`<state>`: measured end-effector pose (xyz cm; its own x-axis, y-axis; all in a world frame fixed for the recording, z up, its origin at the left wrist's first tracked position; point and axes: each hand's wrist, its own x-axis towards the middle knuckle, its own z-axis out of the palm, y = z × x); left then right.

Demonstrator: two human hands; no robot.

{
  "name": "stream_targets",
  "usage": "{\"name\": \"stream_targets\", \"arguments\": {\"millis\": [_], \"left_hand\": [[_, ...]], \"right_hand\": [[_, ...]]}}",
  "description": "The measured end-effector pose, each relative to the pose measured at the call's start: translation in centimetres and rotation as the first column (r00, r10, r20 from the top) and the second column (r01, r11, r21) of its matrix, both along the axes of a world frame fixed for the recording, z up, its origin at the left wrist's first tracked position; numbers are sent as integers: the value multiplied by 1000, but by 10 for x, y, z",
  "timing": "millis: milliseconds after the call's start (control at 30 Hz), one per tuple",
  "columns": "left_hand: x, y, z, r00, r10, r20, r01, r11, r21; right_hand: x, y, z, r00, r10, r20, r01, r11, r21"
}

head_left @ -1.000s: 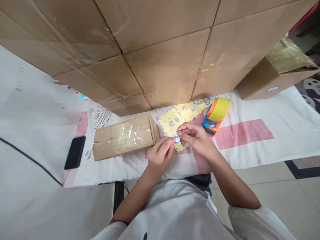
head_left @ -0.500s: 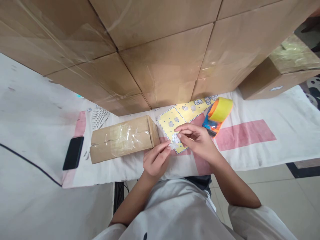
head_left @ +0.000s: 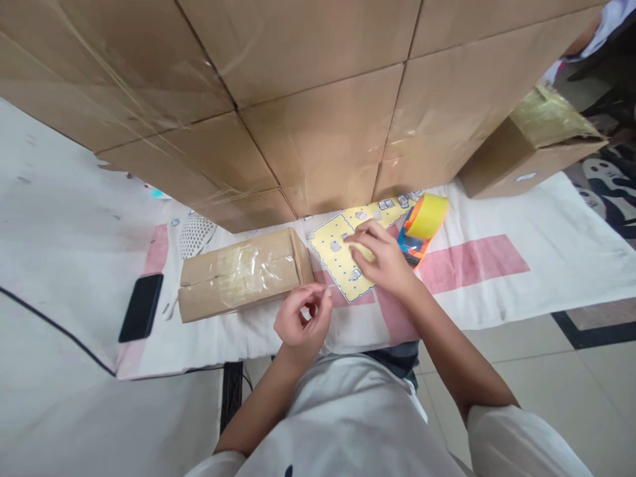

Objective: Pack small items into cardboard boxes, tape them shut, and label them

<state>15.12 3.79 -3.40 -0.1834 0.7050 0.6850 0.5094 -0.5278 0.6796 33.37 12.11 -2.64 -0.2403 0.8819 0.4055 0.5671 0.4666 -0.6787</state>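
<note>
right hand (head_left: 382,260) grip loose on yellow sticker sheet (head_left: 342,255), left hand (head_left: 301,321) grip pinched on something too small to tell, taped cardboard box (head_left: 243,273) shut

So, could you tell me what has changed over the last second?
The hands have parted. The right hand went forward onto the yellow sheet, fingertips on it. The left hand drew back toward the body, thumb and forefinger pinched; whether it keeps the small sticker is unclear. The box, tape dispenser and phone kept their places.

Right hand (head_left: 380,262) rests on the yellow sheet (head_left: 342,255); left hand (head_left: 301,321), fingers pinched together, hovers near the box (head_left: 243,273).
</note>
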Motion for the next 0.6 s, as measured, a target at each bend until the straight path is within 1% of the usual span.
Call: {"name": "stream_targets", "arguments": {"millis": [33, 67, 100, 133, 200, 267, 367, 433, 467, 500, 533, 567, 600], "left_hand": [[1, -2, 1, 998, 14, 68, -11, 999, -41], [2, -3, 2, 994, 23, 107, -16, 998, -68], [2, -5, 4, 992, 27, 125, -17, 997, -78], [1, -6, 6, 991, 28, 131, -17, 997, -82], [-1, -8, 11, 991, 28, 131, -17, 996, -83], [-2, -11, 13, 992, 33, 119, -23, 997, -78], [-5, -15, 12, 994, 60, 95, -51, 995, -87], [-15, -17, 11, 998, 45, 51, -39, 993, -111], [-25, -18, 13, 1000, 31, 5, -30, 993, -115], [-38, -18, 15, 998, 41, -45, -45, 994, -99], [-55, -16, 18, 992, 79, -96, -85, 994, -64], [-73, -14, 22, 976, 176, -131, -178, 984, -2], [-94, -11, 25, 940, 323, -107, -317, 946, 66]], "right_hand": [[-1, -9, 8, 978, 158, -138, -155, 987, 35], [-2, -17, 15, 930, 277, -242, -271, 961, 59], [-3, -24, 22, 885, 344, -314, -340, 938, 72], [-6, -30, 27, 853, 376, -360, -374, 924, 78], [-11, -35, 35, 816, 404, -412, -404, 910, 91], [-17, -35, 39, 794, 441, -418, -439, 892, 107], [-24, -34, 43, 812, 464, -354, -447, 885, 133], [-26, -33, 46, 824, 465, -324, -445, 885, 138], [-25, -31, 47, 831, 458, -315, -442, 888, 126], [-24, -28, 47, 843, 444, -304, -434, 895, 102], [-23, -24, 45, 862, 422, -282, -420, 905, 68], [-22, -19, 42, 884, 397, -246, -403, 915, 27], [-21, -13, 37, 904, 378, -202, -389, 921, -15]]}}
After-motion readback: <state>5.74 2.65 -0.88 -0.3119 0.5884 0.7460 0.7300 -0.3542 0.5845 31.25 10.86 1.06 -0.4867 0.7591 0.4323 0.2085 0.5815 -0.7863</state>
